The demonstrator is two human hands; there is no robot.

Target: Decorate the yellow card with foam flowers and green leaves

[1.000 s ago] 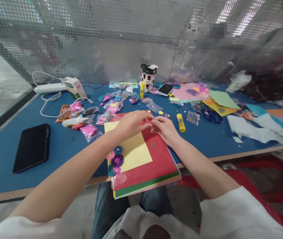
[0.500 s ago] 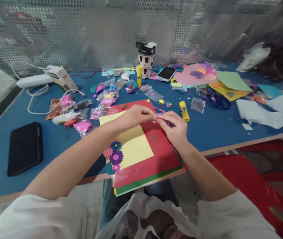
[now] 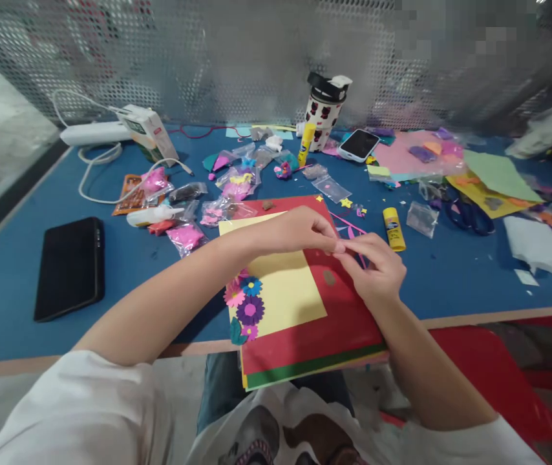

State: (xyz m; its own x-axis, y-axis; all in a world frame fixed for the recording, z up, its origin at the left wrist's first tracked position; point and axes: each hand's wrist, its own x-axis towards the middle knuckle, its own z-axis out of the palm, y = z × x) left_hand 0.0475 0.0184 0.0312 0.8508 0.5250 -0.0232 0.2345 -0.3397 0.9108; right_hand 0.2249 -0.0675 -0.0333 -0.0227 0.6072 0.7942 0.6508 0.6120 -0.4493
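Over the red sheet (image 3: 324,323) at the desk's near edge, the left hand (image 3: 300,231) and right hand (image 3: 377,268) meet fingertip to fingertip, pinching something tiny. I can't tell what it is; the fingers hide it. Best worked slowly, low over the sheet, beside the yellow card (image 3: 280,284) with its paper flowers (image 3: 244,303).

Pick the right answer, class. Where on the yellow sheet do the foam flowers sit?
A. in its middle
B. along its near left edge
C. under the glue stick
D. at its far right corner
B: the foam flowers cluster at the near left edge of the yellow sheet, close to the person's left forearm, and the glue stick lies apart on the blue table.
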